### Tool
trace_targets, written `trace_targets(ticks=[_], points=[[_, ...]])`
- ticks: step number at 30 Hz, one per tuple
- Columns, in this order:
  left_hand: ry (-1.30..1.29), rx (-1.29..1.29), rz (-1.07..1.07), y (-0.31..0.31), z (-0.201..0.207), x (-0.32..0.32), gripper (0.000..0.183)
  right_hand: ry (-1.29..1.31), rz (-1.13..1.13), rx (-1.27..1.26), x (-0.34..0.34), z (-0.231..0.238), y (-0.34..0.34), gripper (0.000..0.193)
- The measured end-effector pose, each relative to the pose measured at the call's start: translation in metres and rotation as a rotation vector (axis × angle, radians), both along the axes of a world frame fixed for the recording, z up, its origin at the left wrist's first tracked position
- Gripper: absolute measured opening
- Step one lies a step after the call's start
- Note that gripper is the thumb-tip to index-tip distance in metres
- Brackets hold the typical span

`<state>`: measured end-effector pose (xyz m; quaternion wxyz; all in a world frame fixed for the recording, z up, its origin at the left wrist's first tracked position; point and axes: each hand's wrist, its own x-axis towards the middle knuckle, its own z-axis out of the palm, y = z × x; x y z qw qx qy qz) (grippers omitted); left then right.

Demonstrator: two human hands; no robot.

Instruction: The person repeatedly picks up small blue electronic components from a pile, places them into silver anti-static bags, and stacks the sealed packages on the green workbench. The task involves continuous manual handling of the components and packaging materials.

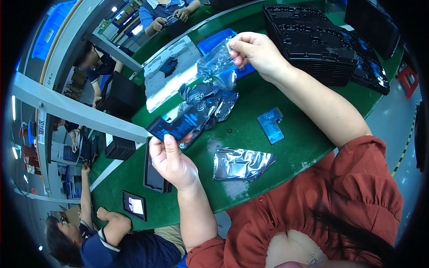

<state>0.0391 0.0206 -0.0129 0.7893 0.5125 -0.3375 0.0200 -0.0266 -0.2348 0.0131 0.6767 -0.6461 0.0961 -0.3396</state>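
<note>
My left hand point(174, 163) grips a flat dark battery-like piece point(174, 126) between thumb and fingers, its blue-tinted printed face up. Farther right, my raised right hand point(258, 52) pinches the edge of a clear plastic bag point(216, 61). More crumpled clear bags point(216, 107) lie below it, between my hands. On the green table point(241, 127), a similar flat piece point(270, 125) with a stepped outline rests below my right forearm. A shiny silvery plastic bag point(242, 163) lies flat near me. Beside my left wrist is a shallow black tray point(152, 176), partly hidden.
Stacked black moulded trays point(313, 40) stand at the far right. A pale grey sheet point(156, 87) holds a small dark piece point(169, 66), with a blue bin point(216, 39) beside it. A metal frame bar point(89, 114) crosses the left. A phone point(135, 205) lies near a seated co-worker.
</note>
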Motion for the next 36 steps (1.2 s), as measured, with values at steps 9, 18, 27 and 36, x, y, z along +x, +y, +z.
trace_targets(ticks=[9,18,27,36], points=[[-0.058,-0.125,-0.016,0.006,-0.002,0.001,0.02,0.417,0.403,-0.213,0.037,-0.047,0.037,0.015],[-0.38,0.354,0.033,0.005,-0.012,-0.01,0.027,-0.093,0.136,-0.719,-0.032,0.003,0.063,0.031],[0.432,0.285,-0.888,-0.005,-0.01,-0.026,0.04,-0.292,0.69,-0.579,-0.053,-0.007,0.066,0.043],[0.374,0.496,-0.857,-0.016,-0.023,-0.014,0.04,0.154,0.465,-0.016,-0.076,-0.013,0.035,0.012]])
